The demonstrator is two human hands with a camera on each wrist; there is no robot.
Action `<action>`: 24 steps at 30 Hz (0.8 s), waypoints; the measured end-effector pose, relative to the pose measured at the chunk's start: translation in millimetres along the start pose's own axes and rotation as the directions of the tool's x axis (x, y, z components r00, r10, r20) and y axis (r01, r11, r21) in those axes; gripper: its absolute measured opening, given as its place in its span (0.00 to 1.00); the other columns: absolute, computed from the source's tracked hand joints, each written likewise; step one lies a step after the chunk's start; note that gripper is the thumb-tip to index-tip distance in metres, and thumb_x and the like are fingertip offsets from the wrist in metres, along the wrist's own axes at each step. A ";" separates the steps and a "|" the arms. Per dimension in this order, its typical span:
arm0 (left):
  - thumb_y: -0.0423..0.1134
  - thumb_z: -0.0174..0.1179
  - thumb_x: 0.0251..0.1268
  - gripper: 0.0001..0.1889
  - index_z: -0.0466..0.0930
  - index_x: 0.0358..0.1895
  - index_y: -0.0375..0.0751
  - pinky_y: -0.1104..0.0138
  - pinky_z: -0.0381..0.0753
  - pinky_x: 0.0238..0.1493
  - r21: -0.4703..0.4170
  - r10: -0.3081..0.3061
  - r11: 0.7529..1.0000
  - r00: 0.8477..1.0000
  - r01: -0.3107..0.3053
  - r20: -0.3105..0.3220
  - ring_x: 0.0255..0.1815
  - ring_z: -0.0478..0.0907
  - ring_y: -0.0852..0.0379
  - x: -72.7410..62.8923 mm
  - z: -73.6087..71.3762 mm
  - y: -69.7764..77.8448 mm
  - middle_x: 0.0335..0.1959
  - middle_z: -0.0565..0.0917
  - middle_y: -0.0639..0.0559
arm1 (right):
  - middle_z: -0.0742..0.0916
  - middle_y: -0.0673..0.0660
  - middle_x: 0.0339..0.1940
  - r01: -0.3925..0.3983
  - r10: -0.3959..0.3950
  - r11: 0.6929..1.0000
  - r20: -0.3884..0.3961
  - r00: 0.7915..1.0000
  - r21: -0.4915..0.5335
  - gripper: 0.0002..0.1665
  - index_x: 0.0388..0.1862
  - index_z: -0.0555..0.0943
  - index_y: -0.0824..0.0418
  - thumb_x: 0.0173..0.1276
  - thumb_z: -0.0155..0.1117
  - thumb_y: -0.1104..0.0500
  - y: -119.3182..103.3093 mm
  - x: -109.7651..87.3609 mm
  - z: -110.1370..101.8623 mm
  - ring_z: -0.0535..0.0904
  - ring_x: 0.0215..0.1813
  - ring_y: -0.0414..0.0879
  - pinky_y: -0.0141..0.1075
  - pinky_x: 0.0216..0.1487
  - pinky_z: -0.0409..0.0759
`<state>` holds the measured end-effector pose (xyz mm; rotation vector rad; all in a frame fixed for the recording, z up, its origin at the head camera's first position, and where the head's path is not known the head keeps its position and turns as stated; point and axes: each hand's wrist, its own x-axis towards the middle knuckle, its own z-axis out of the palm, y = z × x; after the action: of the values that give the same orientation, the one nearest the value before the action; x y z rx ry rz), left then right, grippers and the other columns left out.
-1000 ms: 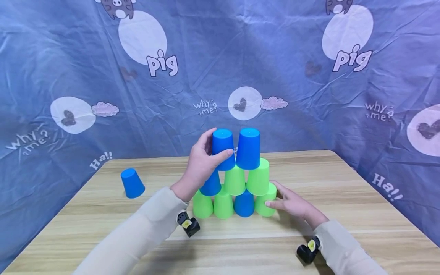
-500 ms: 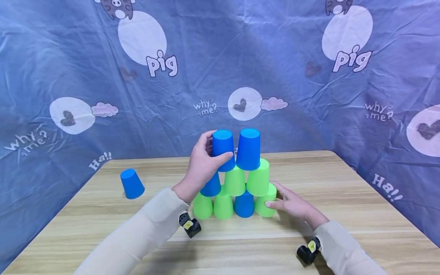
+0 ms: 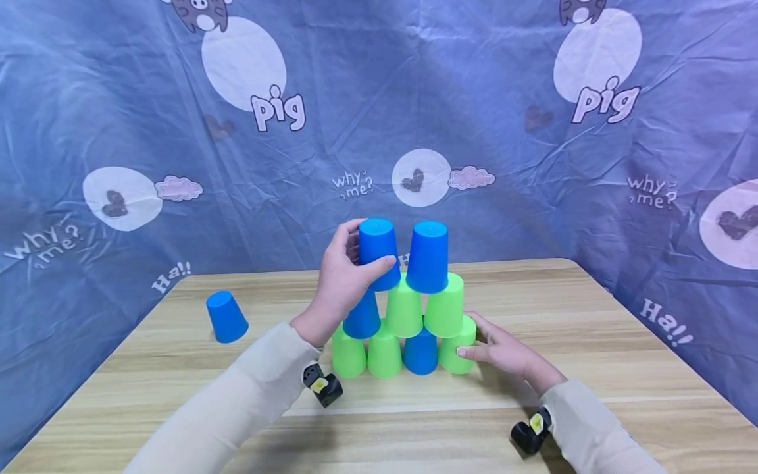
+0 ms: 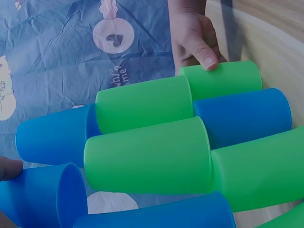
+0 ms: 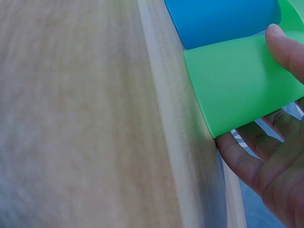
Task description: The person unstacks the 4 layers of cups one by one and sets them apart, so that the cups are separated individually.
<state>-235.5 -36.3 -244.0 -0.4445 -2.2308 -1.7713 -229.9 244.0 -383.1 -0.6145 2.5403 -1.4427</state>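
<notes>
My left hand [image 3: 343, 280] grips an upside-down blue cup [image 3: 378, 253], thumb across its front and fingers behind. The cup's rim overlaps the left blue cup [image 3: 362, 316] and the middle green cup [image 3: 404, 306] of the second tier. Beside it another blue cup [image 3: 428, 257] stands on the second tier's green cups. In the left wrist view the held cup [image 4: 40, 194] shows its open rim close to the tier below. My right hand [image 3: 503, 352] holds the bottom row's right-end green cup [image 5: 242, 83], thumb on one side and fingers on the other.
The bottom row also has two green cups [image 3: 385, 352] and a blue cup [image 3: 421, 352]. A separate blue cup [image 3: 227, 317] stands upside down on the table [image 3: 414, 428] at the left. A patterned blue cloth [image 3: 331, 118] hangs behind the table.
My left hand has moved slightly up and left with the blue cup, widening the gap to the other top cup. The right hand and the lower cups have stayed in place.
</notes>
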 end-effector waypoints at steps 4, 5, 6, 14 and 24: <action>0.41 0.66 0.54 0.30 0.64 0.61 0.53 0.48 0.74 0.53 0.002 0.017 1.000 1.000 -0.017 -0.022 0.53 0.74 0.49 0.0 -3.6 -0.2 0.54 0.74 0.49 | 0.76 0.62 0.57 0.003 -0.003 1.000 0.002 1.000 0.004 0.39 0.69 0.56 0.62 0.64 0.61 0.54 -0.3 -0.2 0.0 0.68 0.61 0.61 0.62 0.62 0.61; 0.41 0.66 0.54 0.30 0.64 0.61 0.53 0.48 0.74 0.53 0.000 0.022 1.000 0.999 -0.022 -0.029 0.53 0.74 0.49 0.0 -4.4 -0.6 0.53 0.74 0.49 | 0.76 0.62 0.57 0.003 -0.003 1.000 0.001 1.000 0.003 0.39 0.69 0.56 0.62 0.64 0.61 0.54 -0.3 -0.3 0.0 0.68 0.61 0.61 0.62 0.62 0.61; 0.41 0.66 0.54 0.30 0.65 0.61 0.53 0.48 0.74 0.53 -0.002 0.028 1.000 0.999 -0.028 -0.035 0.53 0.74 0.49 0.0 -5.4 -1.0 0.53 0.74 0.49 | 0.76 0.62 0.57 0.003 -0.003 1.000 0.002 1.000 0.004 0.39 0.69 0.56 0.62 0.64 0.61 0.54 -0.4 -0.4 0.0 0.68 0.62 0.61 0.62 0.62 0.61; 0.40 0.65 0.55 0.30 0.64 0.62 0.52 0.47 0.74 0.52 -0.007 0.058 0.998 0.996 -0.059 -0.063 0.53 0.74 0.48 -0.7 -14.0 -2.5 0.53 0.74 0.47 | 0.75 0.63 0.59 -0.004 0.004 1.000 0.000 1.000 0.005 0.39 0.69 0.56 0.62 0.64 0.61 0.54 -1.2 -0.5 -0.2 0.66 0.63 0.63 0.63 0.63 0.60; 0.39 0.66 0.54 0.30 0.65 0.61 0.51 0.50 0.75 0.52 -0.005 0.083 0.996 0.990 -0.084 -0.110 0.52 0.74 0.49 -0.5 -26.7 -2.3 0.52 0.75 0.48 | 0.74 0.64 0.60 0.001 -0.001 1.000 0.013 1.000 0.014 0.38 0.69 0.56 0.62 0.64 0.60 0.54 -2.4 -1.0 -0.2 0.66 0.63 0.63 0.63 0.62 0.60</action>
<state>-235.6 -62.8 -240.2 -0.4255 -2.0994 -1.7215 -228.4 243.5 -381.0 -0.6215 2.5183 -1.4501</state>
